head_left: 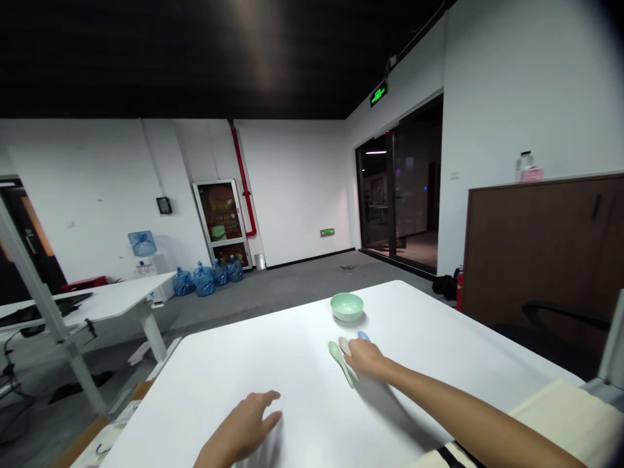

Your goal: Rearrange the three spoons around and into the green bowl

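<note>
Near the far edge of the white table [234, 377] stands a light green bowl [347, 307]. Three spoons lie side by side in front of it: a green spoon [341, 364] on the left, a beige spoon [344, 344] in the middle and a blue spoon [363, 335] on the right. My right hand [366, 359] is closed over the beige spoon's handle, fingertips at its neck; it also covers most of the blue spoon. Farther left and nearer me, my left hand [248, 422] hovers over the tabletop, thumb and fingers apart, holding nothing.
Cream cloth [565, 416] lies at the table's near right corner. A brown cabinet [531, 240] and a black chair [560, 318] are to the right. At the left are another white table [117, 296] and several blue water bottles [203, 279] on the floor.
</note>
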Tool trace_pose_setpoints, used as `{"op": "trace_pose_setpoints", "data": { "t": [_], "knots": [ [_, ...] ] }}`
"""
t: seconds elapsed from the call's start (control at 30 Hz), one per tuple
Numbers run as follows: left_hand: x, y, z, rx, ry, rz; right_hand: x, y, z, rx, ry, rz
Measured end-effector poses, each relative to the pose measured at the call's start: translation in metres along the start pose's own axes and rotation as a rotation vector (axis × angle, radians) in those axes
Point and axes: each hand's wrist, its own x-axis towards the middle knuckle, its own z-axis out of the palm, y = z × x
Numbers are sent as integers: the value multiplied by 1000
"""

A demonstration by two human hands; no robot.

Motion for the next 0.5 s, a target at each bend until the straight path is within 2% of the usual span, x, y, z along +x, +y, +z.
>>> {"op": "trace_pose_setpoints", "data": {
  "t": [0.07,0.17,0.33,0.5],
  "knots": [
    [0,0,0,4,1,2,-2,-5,1,-40,32,-65],
    [1,-1,1,7,3,4,-6,-13,5,-55,22,-83],
    [3,-3,2,13,0,10,-7,-15,16,-58,-12,-73],
    [2,-2,2,14,-6,3,-4,-11,22,71,-23,-16]
  ]
}}
